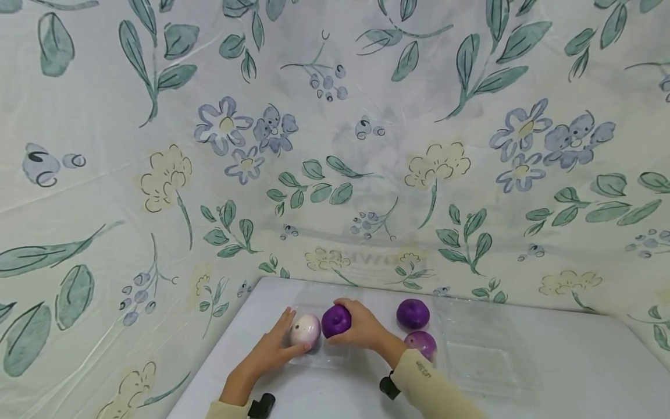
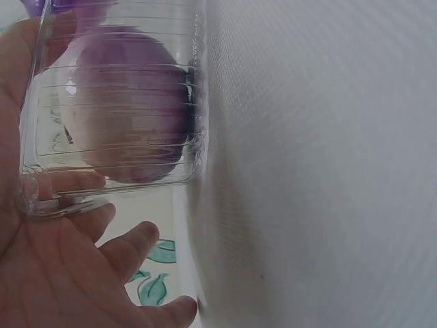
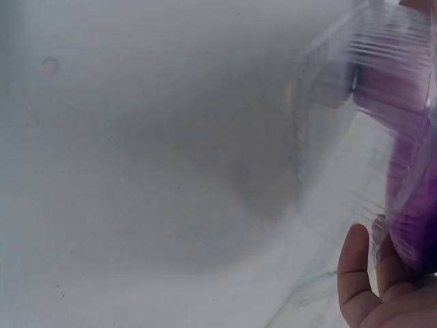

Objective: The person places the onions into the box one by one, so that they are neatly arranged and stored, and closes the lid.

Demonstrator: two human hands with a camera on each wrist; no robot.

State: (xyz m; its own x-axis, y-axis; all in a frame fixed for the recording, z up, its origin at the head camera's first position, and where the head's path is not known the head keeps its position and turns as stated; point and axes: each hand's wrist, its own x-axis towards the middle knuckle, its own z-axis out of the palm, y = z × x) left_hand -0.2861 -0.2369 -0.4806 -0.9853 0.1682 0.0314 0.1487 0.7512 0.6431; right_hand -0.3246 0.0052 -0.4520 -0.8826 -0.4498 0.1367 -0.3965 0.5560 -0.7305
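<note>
Since the smooth, deep-purple ball [image 1: 335,322] looks slippery, the right hand [image 1: 364,329] grips opposite sides; the left hand [image 1: 270,351] holds a white-and-purple ball [image 1: 306,331].

Tiny, illegible lettering [image 1: 423,369] on right sleeve [image 1: 439,392]; faint, unclear letters [image 1: 386,258] on floral sheet [image 1: 377,157]

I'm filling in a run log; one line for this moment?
left hand: around pale ball; right hand: grips dark purple ball; clear box: pale ball inside; nearby: two purple balls, second clear box
</note>
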